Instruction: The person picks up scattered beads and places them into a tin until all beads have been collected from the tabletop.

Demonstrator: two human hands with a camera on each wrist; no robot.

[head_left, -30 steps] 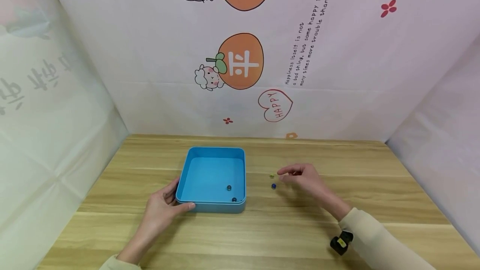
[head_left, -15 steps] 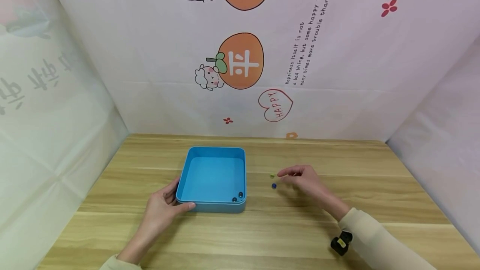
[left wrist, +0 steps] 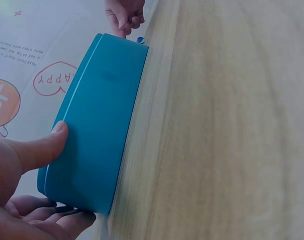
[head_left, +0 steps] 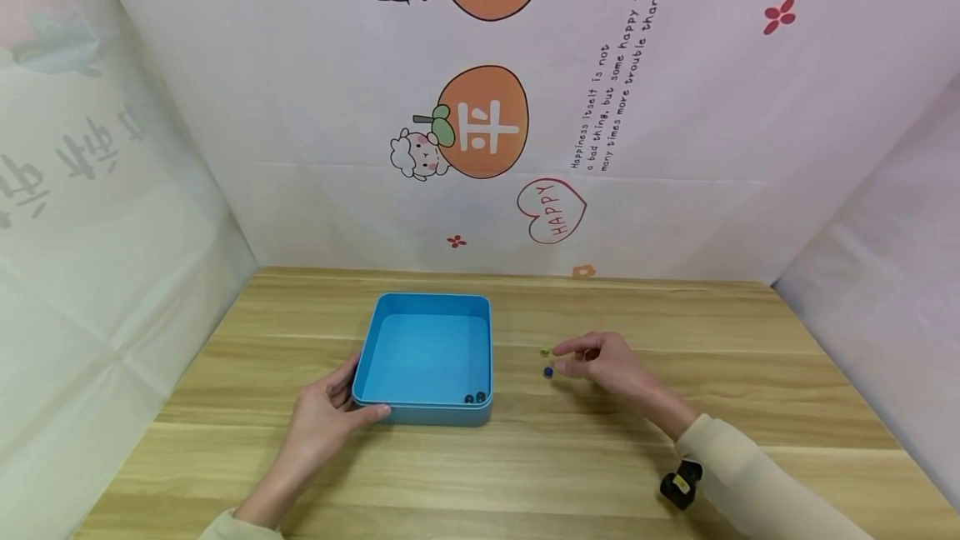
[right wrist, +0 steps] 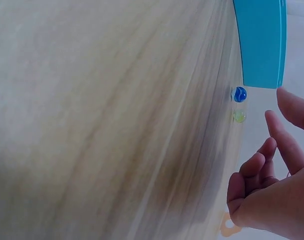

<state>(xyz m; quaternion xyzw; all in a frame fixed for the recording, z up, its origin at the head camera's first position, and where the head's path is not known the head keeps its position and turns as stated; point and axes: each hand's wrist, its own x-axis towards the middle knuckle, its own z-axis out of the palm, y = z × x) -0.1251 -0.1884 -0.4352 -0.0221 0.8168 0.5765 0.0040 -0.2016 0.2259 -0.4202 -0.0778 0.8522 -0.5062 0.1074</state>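
My left hand [head_left: 322, 419] holds the near left corner of a square blue box [head_left: 442, 416], thumb on the front wall and fingers at the left side. Two dark marbles [head_left: 475, 398] lie side by side in the box's near right corner. On the table right of the box sit a blue glass marble [head_left: 548, 372] and a yellow-green marble [head_left: 544, 352]. My right hand [head_left: 607, 361] hovers just right of these two, thumb and index finger apart and the other fingers bent. In the right wrist view, nothing is between that thumb and index finger.
The wood-grain table [head_left: 480, 490] extends around the box. A white printed sheet [head_left: 330, 215] stands along the back edge, with white sheets [head_left: 885, 273] at both sides. A small black device [head_left: 681, 486] is at the right sleeve.
One dark marble has rolled from further inside the box to the near right corner, beside the other. My right hand has shifted slightly, its thumb now closer to the blue marble.
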